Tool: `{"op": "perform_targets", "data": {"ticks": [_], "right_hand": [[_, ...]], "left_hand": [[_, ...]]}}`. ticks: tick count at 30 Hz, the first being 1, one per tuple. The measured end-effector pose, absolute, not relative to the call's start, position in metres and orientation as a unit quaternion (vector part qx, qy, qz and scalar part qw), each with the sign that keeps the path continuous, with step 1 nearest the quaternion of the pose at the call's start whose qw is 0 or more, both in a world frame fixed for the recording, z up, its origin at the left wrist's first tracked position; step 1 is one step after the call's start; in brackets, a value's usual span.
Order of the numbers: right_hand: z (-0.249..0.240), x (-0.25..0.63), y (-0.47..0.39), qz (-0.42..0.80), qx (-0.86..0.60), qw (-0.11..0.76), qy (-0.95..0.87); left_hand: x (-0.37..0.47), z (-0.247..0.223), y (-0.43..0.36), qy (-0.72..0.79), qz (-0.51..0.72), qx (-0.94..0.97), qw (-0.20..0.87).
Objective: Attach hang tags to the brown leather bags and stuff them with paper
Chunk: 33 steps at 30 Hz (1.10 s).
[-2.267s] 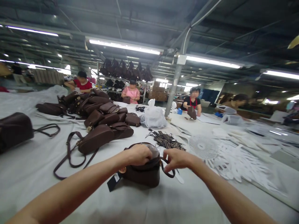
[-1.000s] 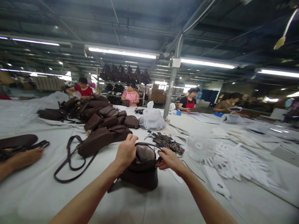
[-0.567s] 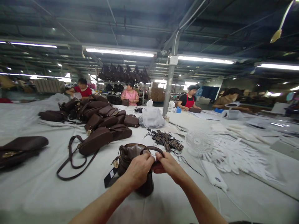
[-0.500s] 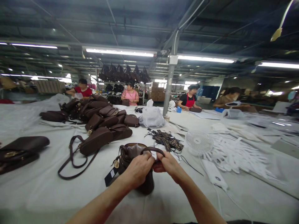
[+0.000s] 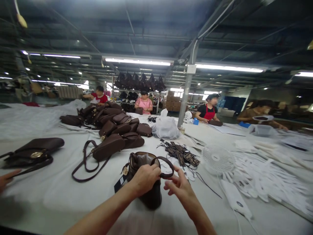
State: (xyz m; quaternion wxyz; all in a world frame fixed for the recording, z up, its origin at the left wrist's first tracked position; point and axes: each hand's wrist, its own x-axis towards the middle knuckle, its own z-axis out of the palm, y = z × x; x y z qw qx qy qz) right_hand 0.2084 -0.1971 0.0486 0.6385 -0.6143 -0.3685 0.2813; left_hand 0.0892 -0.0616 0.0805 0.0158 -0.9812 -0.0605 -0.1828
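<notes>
A dark brown handbag (image 5: 153,195) stands on the table before me, its top open and a greyish lining visible inside. My left hand (image 5: 145,178) is closed on the bag at its rim, by one end of the looped handle (image 5: 168,162). The exact spot it pinches is hidden behind the fingers. Just right of the bag, my right hand (image 5: 179,186) has its fingers apart, with fingertips close to the handle; whether they touch it I cannot tell. From the bag's left side hang a gold round charm (image 5: 125,170) and a black card tag (image 5: 120,183) with a white label.
Brown bags lie in a pile (image 5: 117,124) ahead. Beyond my bag are black hang tags (image 5: 179,153), a white fan (image 5: 216,158) and white strips (image 5: 269,179). Another person's hand (image 5: 6,179) is near a bag (image 5: 36,150) at left. A post (image 5: 186,98) stands behind.
My right hand has come off the handle and spread its fingers, while my left hand keeps its grip. Another person's hand has appeared at the left edge. The whole view has shifted.
</notes>
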Motion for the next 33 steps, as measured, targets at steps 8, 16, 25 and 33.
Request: {"op": "perform_targets", "data": {"ticks": [8,16,25,33], "right_hand": [[-0.001,0.172,-0.154,0.024,-0.673,0.606,-0.424],[-0.009,0.161,-0.148,-0.008,-0.731,0.55,-0.405],[0.003,0.153,-0.154,-0.031,-0.787,0.47,-0.4],[0.003,0.157,-0.162,-0.025,-0.791,0.468,-0.394]], "left_hand": [[0.083,0.07,-0.067,-0.086,-0.255,-0.962,-0.056],[0.076,0.071,-0.061,-0.167,-0.305,-0.931,-0.109],[0.074,0.08,-0.05,-0.261,-0.313,-0.897,-0.169],[0.076,0.079,-0.039,-0.277,-0.326,-0.891,-0.152]]}}
